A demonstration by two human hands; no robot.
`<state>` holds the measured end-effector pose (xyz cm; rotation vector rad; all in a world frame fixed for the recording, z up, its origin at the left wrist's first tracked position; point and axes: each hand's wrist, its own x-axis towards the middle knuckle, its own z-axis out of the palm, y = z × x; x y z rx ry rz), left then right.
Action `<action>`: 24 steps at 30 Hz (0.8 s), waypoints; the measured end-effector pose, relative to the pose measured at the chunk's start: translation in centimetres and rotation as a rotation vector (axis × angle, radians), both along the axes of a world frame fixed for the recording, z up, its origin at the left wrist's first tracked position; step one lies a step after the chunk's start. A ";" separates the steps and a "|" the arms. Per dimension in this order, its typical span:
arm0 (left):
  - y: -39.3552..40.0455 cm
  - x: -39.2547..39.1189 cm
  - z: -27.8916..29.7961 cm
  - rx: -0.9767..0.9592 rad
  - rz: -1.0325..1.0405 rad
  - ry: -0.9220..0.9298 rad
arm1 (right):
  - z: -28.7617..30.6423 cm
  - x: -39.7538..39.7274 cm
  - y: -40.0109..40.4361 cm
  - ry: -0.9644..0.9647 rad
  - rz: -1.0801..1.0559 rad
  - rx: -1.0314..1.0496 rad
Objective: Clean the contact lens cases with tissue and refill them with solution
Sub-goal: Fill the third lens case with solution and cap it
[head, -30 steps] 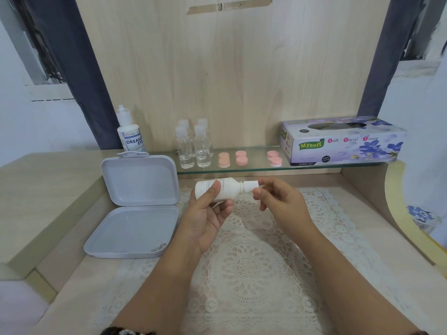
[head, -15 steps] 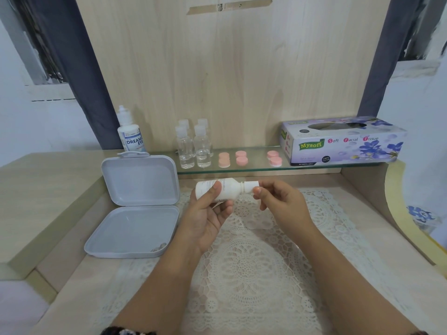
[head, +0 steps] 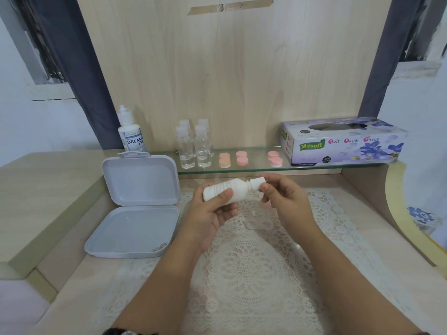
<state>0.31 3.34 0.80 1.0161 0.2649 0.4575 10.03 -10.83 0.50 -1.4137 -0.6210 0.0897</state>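
My left hand (head: 210, 213) grips a small white solution bottle (head: 232, 191), held on its side above the lace mat. My right hand (head: 283, 199) pinches the bottle's white cap (head: 257, 183) at its right end. Several pink contact lens cases (head: 242, 158) sit on the glass shelf (head: 314, 167) behind my hands. The purple tissue box (head: 343, 141) stands on the right of that shelf.
An open grey plastic box (head: 135, 209) lies left of the mat. A Dream Eye bottle (head: 131, 134) stands behind it. Several clear small bottles (head: 194, 147) stand on the shelf's left. A white lace mat (head: 246, 262) covers the wooden table.
The hands and the bottle have barely shifted; my right fingers stay on the cap.
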 end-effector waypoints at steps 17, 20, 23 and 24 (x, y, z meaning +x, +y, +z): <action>0.1 0.3 -1.2 0.641 0.170 0.202 | 1.1 0.1 -0.9 0.124 0.019 0.033; 1.1 0.3 -1.4 0.595 0.234 0.230 | 1.0 0.9 -1.9 0.154 -0.008 -0.143; 1.7 0.4 -1.7 0.580 0.300 0.238 | 0.8 1.5 -3.1 0.119 0.008 -0.376; 1.7 0.5 -1.8 0.585 0.314 0.232 | 0.8 1.5 -3.3 0.118 0.026 -0.423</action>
